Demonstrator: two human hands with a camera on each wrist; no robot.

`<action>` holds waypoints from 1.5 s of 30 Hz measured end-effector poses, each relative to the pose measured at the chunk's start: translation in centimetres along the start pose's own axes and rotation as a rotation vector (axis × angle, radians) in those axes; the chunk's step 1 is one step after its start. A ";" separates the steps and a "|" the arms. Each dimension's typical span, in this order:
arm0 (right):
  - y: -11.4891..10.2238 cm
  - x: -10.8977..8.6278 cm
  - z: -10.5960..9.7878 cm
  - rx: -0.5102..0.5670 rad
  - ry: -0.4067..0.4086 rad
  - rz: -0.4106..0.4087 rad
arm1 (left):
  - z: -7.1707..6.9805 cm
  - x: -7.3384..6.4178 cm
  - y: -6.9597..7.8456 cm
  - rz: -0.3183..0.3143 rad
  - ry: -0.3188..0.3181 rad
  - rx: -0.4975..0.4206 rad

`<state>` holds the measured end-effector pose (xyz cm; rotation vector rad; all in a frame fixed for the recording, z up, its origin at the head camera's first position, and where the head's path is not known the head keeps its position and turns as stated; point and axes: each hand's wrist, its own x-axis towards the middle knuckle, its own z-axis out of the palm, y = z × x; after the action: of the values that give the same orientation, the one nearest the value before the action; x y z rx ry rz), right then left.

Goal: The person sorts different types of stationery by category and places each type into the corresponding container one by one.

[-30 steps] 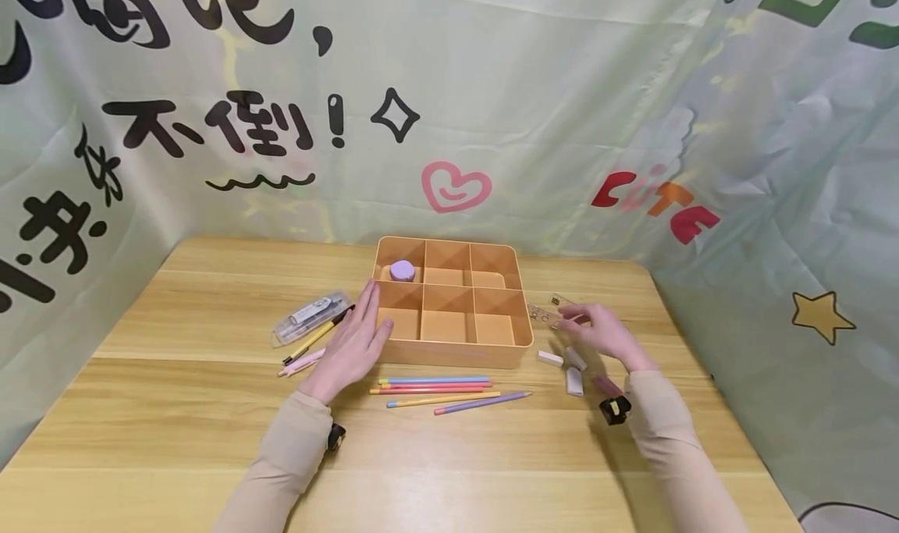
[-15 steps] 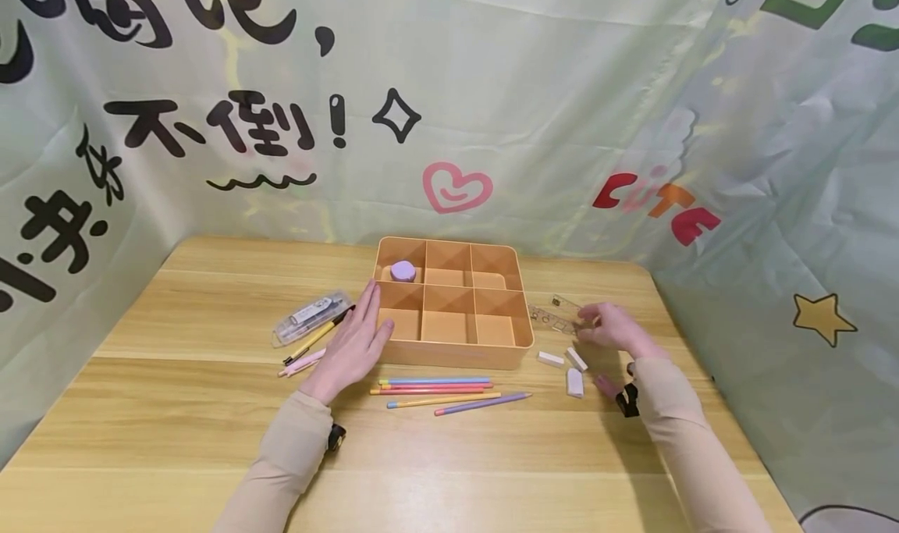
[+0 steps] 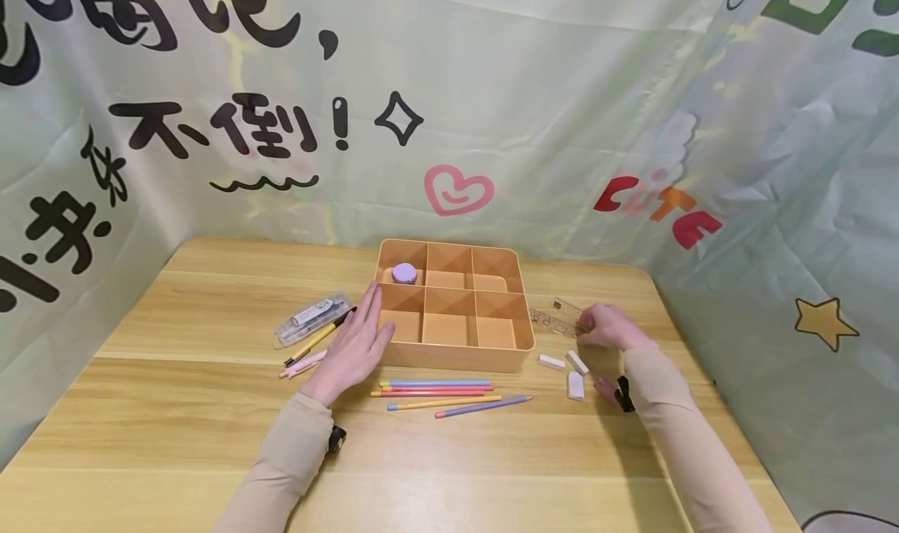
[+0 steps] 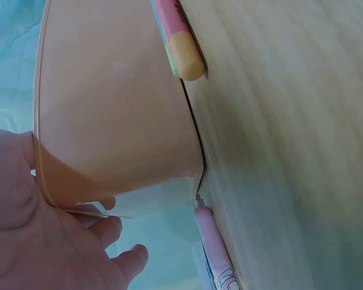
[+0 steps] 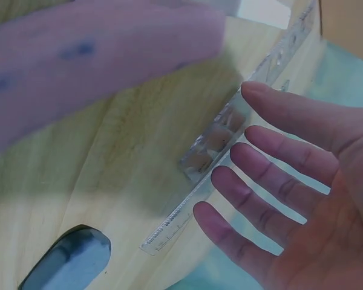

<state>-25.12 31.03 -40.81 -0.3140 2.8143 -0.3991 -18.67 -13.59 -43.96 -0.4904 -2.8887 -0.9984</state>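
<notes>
My left hand [image 3: 351, 353] lies against the left wall of an orange six-compartment organizer box [image 3: 456, 357], its fingers stretched along the side and its thumb at the front corner. In the left wrist view the hand is right at the box rim. A small purple round item [image 3: 404, 274] sits in the back left compartment. To the right of the box, my right hand [image 3: 609, 327] is over two clear rulers [image 3: 555, 322] lying on the table. Seen from the right wrist, its thumb and loosely extended fingers [image 5: 245, 196] come right up to the edge of a ruler [image 5: 175, 226].
Three whitish erasers [image 3: 576, 386] lie near the right hand, a blurred pink object [image 3: 605, 389] by its wrist. Several coloured pencils [image 3: 438, 384] lie before the box. Left of it are a clear case [image 3: 312, 320], a yellow pen [image 3: 312, 342] and a pink pen [image 4: 213, 241].
My right hand has shifted right along the rulers, away from the box, and then stays at their right ends. One eraser has turned slightly. The left hand has kept its place.
</notes>
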 end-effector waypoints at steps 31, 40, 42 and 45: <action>0.9 0.5 0.1 0.072 -0.046 0.059 | 0.0 0.0 -0.1 0.000 0.001 0.008; 1.7 0.1 -0.2 0.220 -0.046 -0.029 | 0.0 0.0 -0.1 0.000 0.004 0.002; 1.9 -0.1 -0.2 0.239 -0.028 -0.038 | 0.0 0.1 -0.1 0.000 0.005 0.004; 2.2 -0.3 0.0 0.273 0.007 -0.012 | 0.0 0.1 -0.1 -0.001 -0.001 0.005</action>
<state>-25.24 33.18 -41.37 -0.2693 2.7189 -0.7779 -18.76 -13.62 -44.02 -0.4891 -2.8914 -0.9918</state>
